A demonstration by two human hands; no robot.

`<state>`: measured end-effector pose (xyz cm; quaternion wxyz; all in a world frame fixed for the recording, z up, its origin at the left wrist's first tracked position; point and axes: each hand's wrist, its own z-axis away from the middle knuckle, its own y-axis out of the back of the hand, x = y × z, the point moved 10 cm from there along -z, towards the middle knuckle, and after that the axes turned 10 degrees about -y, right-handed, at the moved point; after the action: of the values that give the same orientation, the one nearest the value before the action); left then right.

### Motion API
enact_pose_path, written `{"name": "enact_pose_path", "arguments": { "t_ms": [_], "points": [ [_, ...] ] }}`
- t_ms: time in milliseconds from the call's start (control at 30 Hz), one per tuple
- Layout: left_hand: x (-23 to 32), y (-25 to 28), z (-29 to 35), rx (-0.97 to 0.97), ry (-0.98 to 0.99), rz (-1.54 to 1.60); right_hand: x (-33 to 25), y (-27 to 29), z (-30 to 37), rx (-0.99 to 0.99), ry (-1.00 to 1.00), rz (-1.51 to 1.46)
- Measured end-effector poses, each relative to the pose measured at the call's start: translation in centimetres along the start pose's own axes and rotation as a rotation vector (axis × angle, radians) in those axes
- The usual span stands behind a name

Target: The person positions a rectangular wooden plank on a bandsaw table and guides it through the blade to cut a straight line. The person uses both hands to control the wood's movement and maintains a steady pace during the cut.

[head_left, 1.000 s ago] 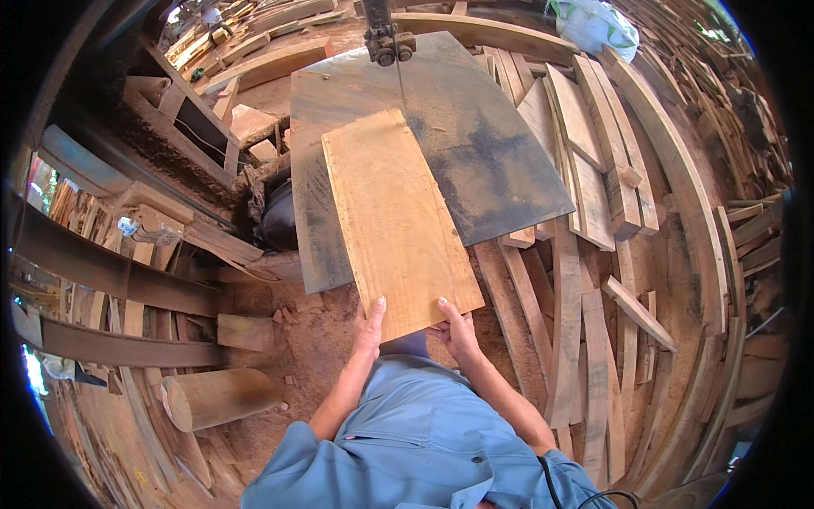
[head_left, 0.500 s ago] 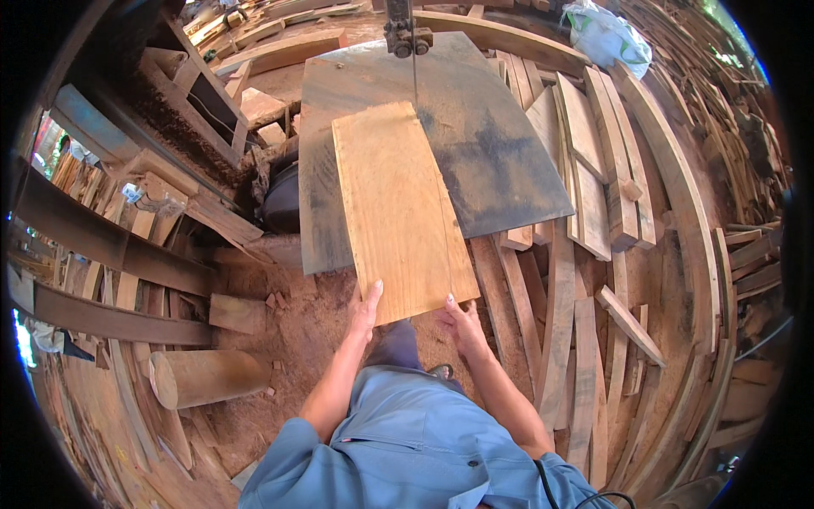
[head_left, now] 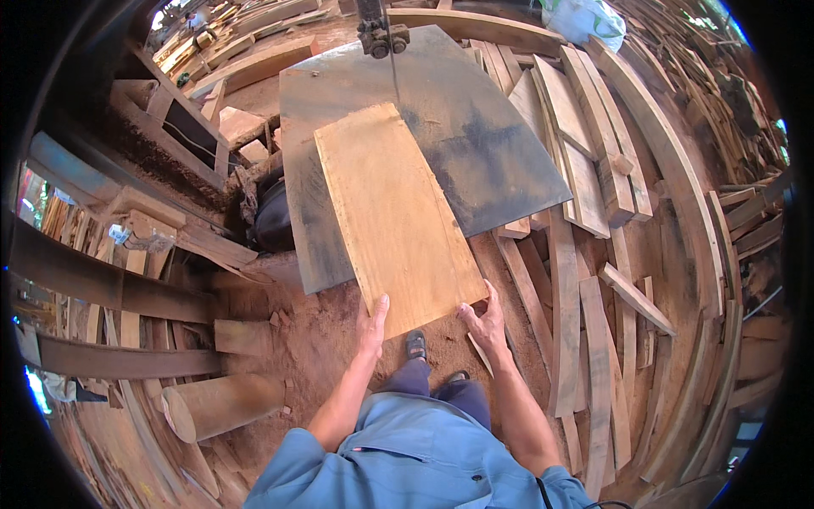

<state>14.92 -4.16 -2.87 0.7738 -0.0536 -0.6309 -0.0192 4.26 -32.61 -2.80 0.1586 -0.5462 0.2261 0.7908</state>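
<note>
A wide pale wooden board (head_left: 393,216) lies flat on the grey metal saw table (head_left: 492,153), its near end overhanging the table edge. My left hand (head_left: 371,321) grips the board's near left corner. My right hand (head_left: 485,318) holds the near right corner. The board's far end sits just short of the thin band saw blade (head_left: 393,81), which drops from its guide (head_left: 381,36) at the back of the table.
Stacks of planks and offcuts (head_left: 585,170) lie to the right of the table. A round log (head_left: 222,405) and dark beams (head_left: 110,288) lie at the left. Red sawdust covers the ground around my feet (head_left: 415,343). A white sack (head_left: 585,19) sits at the far back.
The board has slid forward on the table, its far end nearing the blade. Both hands stayed on its near end.
</note>
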Motion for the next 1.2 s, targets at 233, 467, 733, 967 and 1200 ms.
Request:
{"name": "enact_pose_path", "arguments": {
  "t_ms": [233, 467, 733, 967, 1200],
  "points": [
    [2.4, 0.3, 3.2, -0.313, -0.445, -0.530, -3.8, 0.5, 0.5, -0.073, 0.107, 0.194],
    [2.0, 1.9, -1.0, -0.480, -0.603, -1.111, -5.1, 0.3, -3.4, -0.192, 0.408, 0.821],
    [0.7, 2.1, -1.9, -0.620, -0.730, -1.183, -6.7, -1.6, -7.5, -0.483, 0.529, 1.208],
    [-1.1, 1.4, -2.4, -0.734, -0.620, -1.240, -5.3, -2.1, -8.3, -0.616, 0.524, 1.137],
    [-1.0, 1.2, -2.2, -0.768, -0.612, -1.124, -4.5, -2.0, -8.4, -0.609, 0.533, 0.914]
  ]
}}
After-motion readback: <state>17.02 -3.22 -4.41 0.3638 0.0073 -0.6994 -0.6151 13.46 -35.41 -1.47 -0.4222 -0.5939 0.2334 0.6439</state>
